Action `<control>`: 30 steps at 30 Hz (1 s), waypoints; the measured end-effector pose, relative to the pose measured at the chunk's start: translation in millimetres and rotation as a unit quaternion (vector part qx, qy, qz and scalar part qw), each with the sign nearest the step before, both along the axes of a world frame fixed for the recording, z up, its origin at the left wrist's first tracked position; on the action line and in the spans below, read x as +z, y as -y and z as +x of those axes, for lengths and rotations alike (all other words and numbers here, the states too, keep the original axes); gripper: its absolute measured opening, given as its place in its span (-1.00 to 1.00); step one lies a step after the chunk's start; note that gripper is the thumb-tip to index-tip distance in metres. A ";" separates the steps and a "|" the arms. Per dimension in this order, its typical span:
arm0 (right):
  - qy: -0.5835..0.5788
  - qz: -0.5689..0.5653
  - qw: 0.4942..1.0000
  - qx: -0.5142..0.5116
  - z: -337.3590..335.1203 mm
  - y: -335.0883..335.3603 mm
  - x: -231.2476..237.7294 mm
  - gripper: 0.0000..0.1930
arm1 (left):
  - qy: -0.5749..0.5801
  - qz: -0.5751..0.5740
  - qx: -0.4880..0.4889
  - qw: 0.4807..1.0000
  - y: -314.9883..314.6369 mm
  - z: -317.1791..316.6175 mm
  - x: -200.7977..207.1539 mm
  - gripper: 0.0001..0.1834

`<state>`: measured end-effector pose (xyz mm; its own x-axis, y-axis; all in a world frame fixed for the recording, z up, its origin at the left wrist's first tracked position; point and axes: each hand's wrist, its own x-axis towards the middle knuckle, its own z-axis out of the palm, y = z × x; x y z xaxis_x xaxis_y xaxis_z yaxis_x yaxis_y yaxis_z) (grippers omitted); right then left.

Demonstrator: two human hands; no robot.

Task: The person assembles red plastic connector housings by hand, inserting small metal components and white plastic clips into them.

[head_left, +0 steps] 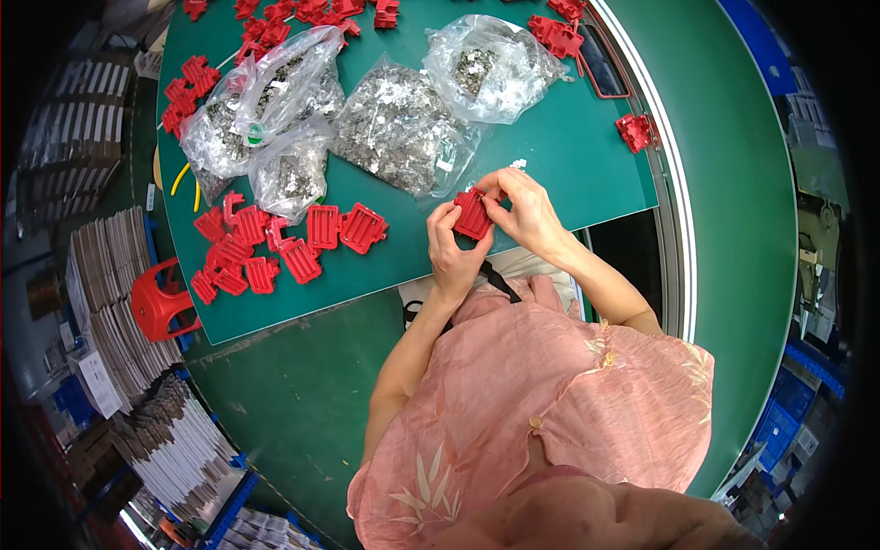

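A red plastic battery holder with long slots is held above the near edge of the green table. My left hand grips it from the left and below, with fingers and thumb on its sides. At its upper right, my right hand is closed in a pinch, fingertips against the holder; anything between them is too small to make out. Just beyond lie a few small shiny pieces. A clear bag of small metal parts lies past my left hand. Several more red holders are grouped to the left.
Other clear bags of metal parts stand farther back. More red holders lie along the far edge, beside a phone, and one holder sits at the right. Yellow-handled pliers and a red stool are at the left.
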<state>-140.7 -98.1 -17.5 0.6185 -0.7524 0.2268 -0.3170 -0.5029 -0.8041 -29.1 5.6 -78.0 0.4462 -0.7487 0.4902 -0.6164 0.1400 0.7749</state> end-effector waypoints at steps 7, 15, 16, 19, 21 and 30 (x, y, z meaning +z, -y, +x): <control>-0.027 0.093 0.993 0.061 -5.1 17.7 -1.6 -0.83 | 0.011 -0.007 -0.008 1.000 -1.9 2.4 -3.0 -0.32; 0.039 0.349 0.923 0.160 -14.7 41.7 -21.7 -0.80 | -0.008 -0.014 -0.036 0.999 -7.0 6.8 -4.8 -0.37; -0.001 0.329 0.931 0.156 -18.4 42.2 -21.3 -0.81 | -0.007 -0.013 -0.037 0.999 -7.4 5.9 -4.6 -0.37; -0.032 0.280 0.956 0.081 -27.6 48.4 -18.1 -0.83 | -0.010 -0.012 -0.048 0.999 -8.0 5.4 -3.5 -0.35; -0.038 0.164 0.983 -0.075 -32.9 56.0 -17.3 -0.83 | -0.011 -0.011 -0.042 0.999 -9.0 5.5 -2.5 -0.34; -0.095 -0.083 0.985 -0.117 -59.4 52.9 -27.3 -0.82 | 0.020 -0.005 -0.066 0.998 -8.0 6.0 0.0 -0.34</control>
<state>-200.1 -151.0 -44.8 0.4760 -0.8411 0.2568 -0.5759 -0.5188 -0.6319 -23.1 13.6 -78.0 0.3244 -0.7947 0.5131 -0.6230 0.2287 0.7481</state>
